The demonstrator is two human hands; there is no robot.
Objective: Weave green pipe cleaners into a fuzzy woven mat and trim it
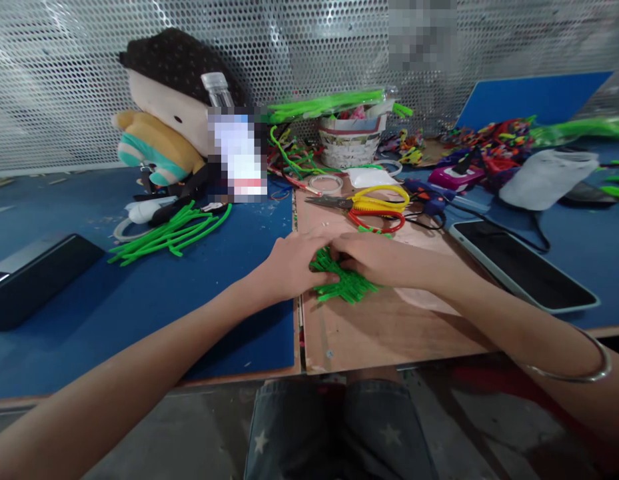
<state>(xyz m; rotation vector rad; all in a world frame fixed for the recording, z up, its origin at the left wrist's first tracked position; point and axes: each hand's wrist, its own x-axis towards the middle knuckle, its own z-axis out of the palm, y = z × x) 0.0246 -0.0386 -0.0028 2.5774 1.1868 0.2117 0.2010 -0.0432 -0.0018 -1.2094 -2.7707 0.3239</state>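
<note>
A bundle of short green pipe cleaners [348, 285] lies low over the wooden board, its cut ends fanned toward me. From the left, my left hand [295, 265] closes on it, the thumb pressed along the pieces. My right hand [370, 257] reaches in from the other side with bent fingers pinching the bundle's upper part; some fingertips are hidden. Just beyond my hands rest scissors with red handles [378, 220] and a tool with yellow handles [382, 198], partly overlapping. A bit of green pipe cleaner [374, 231] shows behind my right wrist.
Long green pipe cleaners [172, 233] lie on the blue tabletop [229, 327] at left, near a black box [44, 277]. A phone [524, 265] lies right of the wooden board [389, 337]. Behind stand a plush toy [162, 150], a bottle [218, 87] and a woven basket [350, 143].
</note>
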